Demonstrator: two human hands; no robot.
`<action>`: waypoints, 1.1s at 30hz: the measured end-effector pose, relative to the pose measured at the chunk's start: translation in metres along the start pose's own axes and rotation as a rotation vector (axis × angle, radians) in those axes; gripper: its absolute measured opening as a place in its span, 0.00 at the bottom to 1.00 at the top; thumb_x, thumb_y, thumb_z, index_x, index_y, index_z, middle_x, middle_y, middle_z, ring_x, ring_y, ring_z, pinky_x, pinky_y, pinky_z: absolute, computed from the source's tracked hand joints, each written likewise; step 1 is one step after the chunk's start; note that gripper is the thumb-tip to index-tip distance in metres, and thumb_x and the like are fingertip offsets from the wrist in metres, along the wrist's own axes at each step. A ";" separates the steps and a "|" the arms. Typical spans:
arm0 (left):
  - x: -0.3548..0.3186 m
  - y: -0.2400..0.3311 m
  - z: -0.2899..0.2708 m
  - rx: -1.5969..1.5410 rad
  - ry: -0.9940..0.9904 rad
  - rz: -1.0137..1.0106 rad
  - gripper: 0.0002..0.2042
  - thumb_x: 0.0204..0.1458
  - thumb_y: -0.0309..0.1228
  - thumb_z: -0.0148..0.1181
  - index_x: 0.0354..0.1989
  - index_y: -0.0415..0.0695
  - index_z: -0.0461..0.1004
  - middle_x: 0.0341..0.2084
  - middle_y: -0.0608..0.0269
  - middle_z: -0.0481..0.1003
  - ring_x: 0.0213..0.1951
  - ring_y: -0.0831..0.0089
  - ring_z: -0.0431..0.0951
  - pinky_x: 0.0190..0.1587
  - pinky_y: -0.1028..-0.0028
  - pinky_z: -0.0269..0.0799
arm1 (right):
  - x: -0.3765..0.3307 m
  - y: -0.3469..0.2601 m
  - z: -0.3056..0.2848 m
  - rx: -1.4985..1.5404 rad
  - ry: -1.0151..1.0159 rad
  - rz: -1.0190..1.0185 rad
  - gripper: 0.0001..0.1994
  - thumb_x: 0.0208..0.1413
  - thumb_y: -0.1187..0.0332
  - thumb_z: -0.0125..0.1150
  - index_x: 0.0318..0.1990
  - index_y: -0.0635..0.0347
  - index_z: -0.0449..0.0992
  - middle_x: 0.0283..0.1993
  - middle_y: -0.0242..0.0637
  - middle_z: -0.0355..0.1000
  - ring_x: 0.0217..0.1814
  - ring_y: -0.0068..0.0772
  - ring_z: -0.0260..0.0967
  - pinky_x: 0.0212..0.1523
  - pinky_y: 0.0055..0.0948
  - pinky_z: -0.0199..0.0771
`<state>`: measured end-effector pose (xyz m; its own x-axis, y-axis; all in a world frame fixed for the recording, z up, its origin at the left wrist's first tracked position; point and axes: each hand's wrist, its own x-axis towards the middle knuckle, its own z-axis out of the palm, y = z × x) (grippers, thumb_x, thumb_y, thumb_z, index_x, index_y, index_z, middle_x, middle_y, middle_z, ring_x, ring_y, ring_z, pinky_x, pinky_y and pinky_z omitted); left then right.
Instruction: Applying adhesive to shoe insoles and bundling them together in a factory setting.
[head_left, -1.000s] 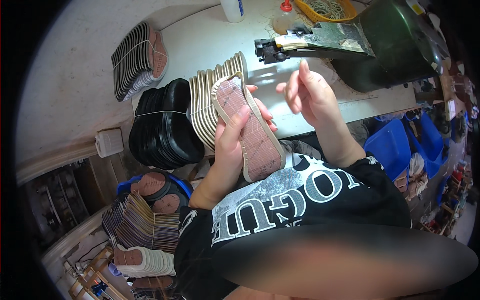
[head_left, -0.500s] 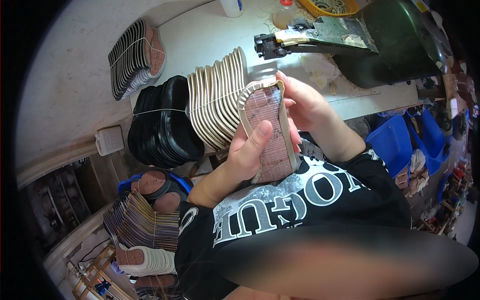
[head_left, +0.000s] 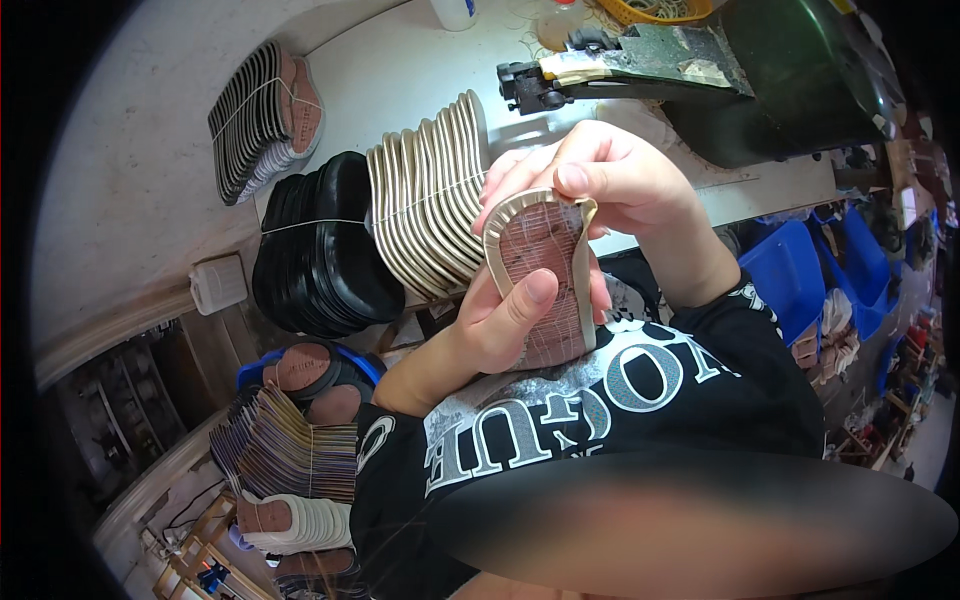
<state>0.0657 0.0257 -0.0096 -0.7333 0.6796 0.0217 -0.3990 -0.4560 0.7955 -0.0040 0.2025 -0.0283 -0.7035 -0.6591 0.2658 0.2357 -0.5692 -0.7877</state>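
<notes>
A shoe insole with a reddish-brown underside, crossed by pale threads, is held up in front of my chest. Its beige covering folds over the edge in small pleats around the rounded end. My left hand grips the insole's left side, thumb flat on the underside and fingers behind. At the rounded end, my right hand bends over the rim, thumb pressing near the top right of the edge; some of its fingertips are hidden behind the insole. Just left of my hands stands a tied bundle of beige insoles.
A tied stack of black insoles and a striped bundle lie on the left of the white table. A dark green machine arm reaches across beyond my hands. Blue bins stand at right; more insole bundles sit lower left.
My right hand has moved from the insole's right edge over to its rounded end, thumb now on the rim. The insole has tilted and dropped slightly; my left hand keeps its hold.
</notes>
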 end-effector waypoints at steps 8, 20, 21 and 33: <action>0.000 0.004 -0.002 0.000 -0.080 0.020 0.24 0.63 0.43 0.43 0.58 0.34 0.57 0.34 0.55 0.74 0.36 0.72 0.75 0.41 0.74 0.71 | 0.000 -0.030 0.024 -0.413 0.148 -0.141 0.08 0.55 0.70 0.62 0.30 0.68 0.81 0.39 0.43 0.76 0.43 0.28 0.69 0.37 0.27 0.70; 0.003 0.003 -0.001 0.059 0.012 0.027 0.28 0.61 0.47 0.45 0.57 0.32 0.59 0.30 0.51 0.74 0.32 0.68 0.76 0.37 0.73 0.74 | -0.008 -0.015 0.022 -0.433 0.255 -0.136 0.10 0.60 0.69 0.57 0.32 0.66 0.80 0.36 0.40 0.74 0.34 0.22 0.69 0.33 0.25 0.71; 0.004 0.003 -0.001 0.060 0.013 0.031 0.28 0.61 0.47 0.45 0.57 0.32 0.59 0.30 0.51 0.74 0.32 0.68 0.76 0.37 0.73 0.74 | -0.007 -0.007 0.021 -0.263 0.241 -0.150 0.12 0.61 0.67 0.55 0.34 0.68 0.79 0.35 0.39 0.73 0.33 0.21 0.68 0.32 0.23 0.70; 0.003 0.002 -0.005 -0.045 -0.021 0.034 0.24 0.63 0.43 0.43 0.57 0.33 0.59 0.32 0.55 0.74 0.35 0.72 0.76 0.39 0.75 0.73 | -0.010 -0.003 0.008 -0.137 0.183 -0.003 0.15 0.56 0.62 0.59 0.30 0.69 0.80 0.39 0.47 0.76 0.48 0.42 0.66 0.54 0.41 0.62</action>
<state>0.0599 0.0238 -0.0107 -0.7352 0.6751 0.0616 -0.3985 -0.5038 0.7664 0.0075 0.2066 -0.0245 -0.8171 -0.5501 0.1725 0.1492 -0.4909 -0.8583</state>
